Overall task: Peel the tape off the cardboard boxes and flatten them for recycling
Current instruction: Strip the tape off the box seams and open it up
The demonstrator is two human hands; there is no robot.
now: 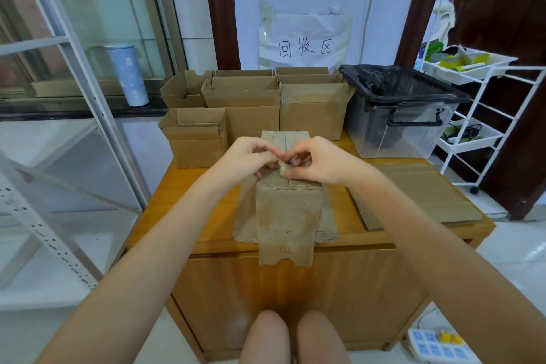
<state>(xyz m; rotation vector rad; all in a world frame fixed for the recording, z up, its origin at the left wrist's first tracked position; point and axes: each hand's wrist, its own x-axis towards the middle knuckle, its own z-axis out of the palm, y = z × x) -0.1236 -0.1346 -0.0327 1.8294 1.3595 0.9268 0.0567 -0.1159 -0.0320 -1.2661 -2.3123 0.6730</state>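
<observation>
A person is sitting at a wooden counter (413, 233), knees showing just below its front edge, and is working on a worn cardboard box (288, 210). The box is standing at the near middle of the counter with one flap hanging over the front edge and its side flaps lying spread on the wood.

On top of the box, both hands are meeting at the centre seam. The left hand (251, 156) is curling its fingers down against the box top, and the right hand (313, 159) is pinching a small crumpled wad of tape (283, 170) between thumb and fingertips. Whether the left fingers are also gripping the wad is hard to tell, since the fingertips are overlapping.

To do this step well, the left hand should probably be pressing the flap flat beside the seam while the right is pulling the tape low and slowly along it, so the strip comes away whole and not in shreds.

Right of the box, flattened cardboard (419, 195) is lying on the counter. Beyond the box, open boxes (248, 103) are waiting in rows, and to their right a clear bin with a black liner (401, 109) is sitting, likely the place for the tape.
</observation>
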